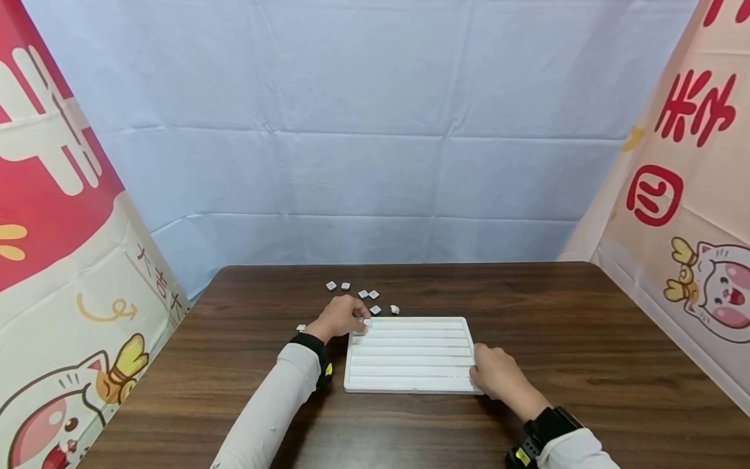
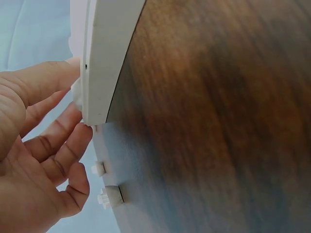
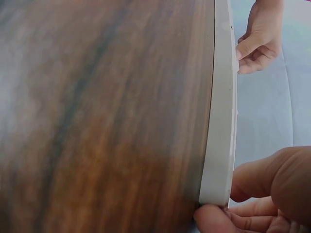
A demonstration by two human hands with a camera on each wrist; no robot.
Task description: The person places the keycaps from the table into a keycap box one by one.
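A white tray (image 1: 410,352) with long parallel ridges lies flat on the table. Over its far left corner, my left hand (image 1: 340,317) pinches a small white piece (image 2: 76,93) between thumb and fingers, right at the tray's surface. The tray's right edge is gripped by my right hand (image 1: 497,372), thumb on top and fingers against the side. Beyond the tray's far edge lie several small white square pieces (image 1: 375,310), and another white piece (image 1: 301,327) sits left of my left wrist.
The dark wooden table (image 1: 586,326) extends on both sides of the tray. A pale blue cloth (image 1: 363,163) hangs behind it. Printed banners stand at the left (image 1: 53,260) and right (image 1: 691,228).
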